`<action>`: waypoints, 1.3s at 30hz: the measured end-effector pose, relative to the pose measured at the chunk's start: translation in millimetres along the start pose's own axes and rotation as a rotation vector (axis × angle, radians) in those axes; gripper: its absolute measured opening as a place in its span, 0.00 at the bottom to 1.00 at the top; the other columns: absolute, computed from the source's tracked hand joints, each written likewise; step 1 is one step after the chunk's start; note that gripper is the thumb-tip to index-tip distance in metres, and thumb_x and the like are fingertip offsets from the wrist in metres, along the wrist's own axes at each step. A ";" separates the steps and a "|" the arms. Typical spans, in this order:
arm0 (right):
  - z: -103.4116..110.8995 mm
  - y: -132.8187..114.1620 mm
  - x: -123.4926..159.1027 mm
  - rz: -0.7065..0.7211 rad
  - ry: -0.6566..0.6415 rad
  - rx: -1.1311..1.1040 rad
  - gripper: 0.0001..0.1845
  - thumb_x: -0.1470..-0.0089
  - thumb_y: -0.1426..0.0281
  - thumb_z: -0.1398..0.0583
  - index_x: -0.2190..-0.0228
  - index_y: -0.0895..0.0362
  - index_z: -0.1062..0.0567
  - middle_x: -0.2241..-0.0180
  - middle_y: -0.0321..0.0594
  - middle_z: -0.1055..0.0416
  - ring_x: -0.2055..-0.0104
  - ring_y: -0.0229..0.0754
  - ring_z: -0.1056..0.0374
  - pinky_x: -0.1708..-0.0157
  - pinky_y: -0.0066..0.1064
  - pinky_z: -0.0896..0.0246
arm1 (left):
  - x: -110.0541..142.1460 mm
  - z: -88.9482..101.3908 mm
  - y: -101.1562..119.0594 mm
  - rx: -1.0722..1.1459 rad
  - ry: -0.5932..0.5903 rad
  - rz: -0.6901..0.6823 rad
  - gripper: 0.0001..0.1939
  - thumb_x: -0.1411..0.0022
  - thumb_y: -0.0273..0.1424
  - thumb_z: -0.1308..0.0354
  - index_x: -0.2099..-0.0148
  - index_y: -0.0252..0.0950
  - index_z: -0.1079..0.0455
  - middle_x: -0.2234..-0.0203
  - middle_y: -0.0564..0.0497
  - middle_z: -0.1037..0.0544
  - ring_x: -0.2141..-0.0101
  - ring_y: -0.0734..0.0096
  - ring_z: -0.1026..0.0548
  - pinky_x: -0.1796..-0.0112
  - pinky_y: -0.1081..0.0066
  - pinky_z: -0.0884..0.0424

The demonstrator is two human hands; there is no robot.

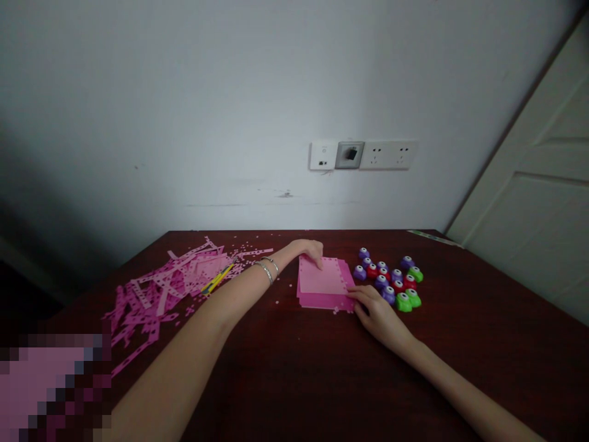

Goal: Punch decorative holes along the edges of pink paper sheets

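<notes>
A stack of pink paper sheets (322, 279) lies on the dark table, a lighter sheet with a punched border on top of darker ones. My left hand (310, 247) bends over the far edge of the stack, one digit pressed down on the top sheet and the other fingers curled, partly hidden. At the right side, my right hand (377, 313) has its fingertips on the near corner of the sheets and its thumb lower down, against the edge. Small punched bits (337, 309) lie around that corner.
Left of my left forearm lies a heap of punched pink strips (161, 285) with a yellow utility knife (217, 279). Several purple, red and green craft punches (389, 279) stand right of the paper. A white wall with sockets (389, 155) rises behind the table (285, 374).
</notes>
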State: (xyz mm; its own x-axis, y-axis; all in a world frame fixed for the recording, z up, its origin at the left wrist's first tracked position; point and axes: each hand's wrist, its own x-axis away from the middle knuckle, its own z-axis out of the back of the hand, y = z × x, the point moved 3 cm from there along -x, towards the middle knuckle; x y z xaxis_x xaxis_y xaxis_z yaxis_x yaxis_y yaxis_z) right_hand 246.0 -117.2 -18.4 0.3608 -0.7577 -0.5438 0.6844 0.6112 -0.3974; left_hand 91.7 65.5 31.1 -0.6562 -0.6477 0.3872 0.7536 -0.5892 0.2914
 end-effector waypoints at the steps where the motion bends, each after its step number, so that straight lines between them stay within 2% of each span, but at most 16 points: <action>1: 0.4 -0.8 -0.2 0.001 0.006 -0.003 0.16 0.50 0.78 0.48 0.61 0.56 0.26 0.59 0.46 0.30 0.55 0.47 0.35 0.54 0.44 0.37 | -1.3 -0.1 0.2 0.009 0.004 -0.003 0.16 0.68 0.38 0.34 0.75 0.33 0.27 0.82 0.50 0.29 0.75 0.65 0.33 0.71 0.67 0.37; 4: 1.4 -2.4 -0.8 0.004 0.016 -0.004 0.15 0.50 0.77 0.48 0.62 0.56 0.26 0.60 0.46 0.30 0.56 0.47 0.35 0.55 0.44 0.36 | -4.0 -0.3 0.6 0.030 0.013 -0.007 0.16 0.67 0.37 0.35 0.72 0.35 0.27 0.82 0.52 0.29 0.75 0.67 0.33 0.70 0.68 0.36; 11: 0.7 -2.4 -1.7 0.010 -0.003 0.012 0.15 0.50 0.78 0.48 0.62 0.58 0.26 0.60 0.47 0.29 0.56 0.47 0.35 0.55 0.43 0.36 | 0.1 2.1 8.5 0.023 -0.039 0.010 0.12 0.67 0.34 0.36 0.84 0.33 0.34 0.88 0.52 0.36 0.78 0.67 0.35 0.73 0.66 0.37; 20: 1.8 -5.3 -3.2 0.014 0.013 0.012 0.15 0.50 0.79 0.47 0.63 0.57 0.26 0.61 0.46 0.29 0.56 0.47 0.35 0.55 0.42 0.36 | 7.2 4.6 17.3 0.014 -0.059 -0.001 0.10 0.66 0.32 0.38 0.86 0.35 0.36 0.89 0.51 0.37 0.78 0.65 0.36 0.73 0.64 0.38; 24: 1.2 -4.1 -3.3 0.025 0.007 0.027 0.15 0.50 0.80 0.47 0.63 0.57 0.26 0.61 0.46 0.29 0.56 0.46 0.36 0.55 0.41 0.36 | 5.9 5.6 16.3 0.026 -0.051 -0.006 0.09 0.67 0.33 0.38 0.86 0.35 0.36 0.89 0.53 0.38 0.80 0.68 0.37 0.74 0.66 0.39; 31: 2.7 -6.4 -3.4 0.031 0.009 0.039 0.15 0.49 0.79 0.48 0.63 0.57 0.26 0.61 0.46 0.29 0.56 0.46 0.35 0.55 0.42 0.36 | -0.4 6.1 13.7 0.052 -0.040 -0.013 0.15 0.67 0.32 0.36 0.90 0.35 0.41 0.90 0.55 0.41 0.83 0.75 0.43 0.76 0.67 0.40; 34: 4.3 -8.6 -4.0 0.022 0.009 0.045 0.15 0.49 0.79 0.48 0.63 0.59 0.26 0.61 0.47 0.29 0.56 0.47 0.35 0.54 0.42 0.36 | -1.9 6.9 12.1 0.078 -0.041 -0.017 0.13 0.68 0.31 0.36 0.89 0.35 0.39 0.90 0.55 0.40 0.83 0.75 0.43 0.76 0.67 0.40; 39: 4.2 -8.6 -3.9 0.011 0.014 0.018 0.15 0.50 0.79 0.48 0.63 0.59 0.25 0.60 0.48 0.29 0.56 0.47 0.35 0.54 0.42 0.36 | -6.0 7.1 9.9 0.114 -0.099 0.007 0.13 0.69 0.33 0.34 0.88 0.35 0.36 0.91 0.55 0.38 0.83 0.73 0.40 0.78 0.68 0.39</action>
State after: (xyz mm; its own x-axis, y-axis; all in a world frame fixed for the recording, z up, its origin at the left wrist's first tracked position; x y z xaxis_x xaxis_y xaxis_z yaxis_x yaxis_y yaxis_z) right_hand 241.3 -120.5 -9.8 0.3594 -0.7475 -0.5587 0.6916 0.6153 -0.3783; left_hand 103.5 67.0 37.9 -0.6482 -0.5977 0.4719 0.7613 -0.5228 0.3835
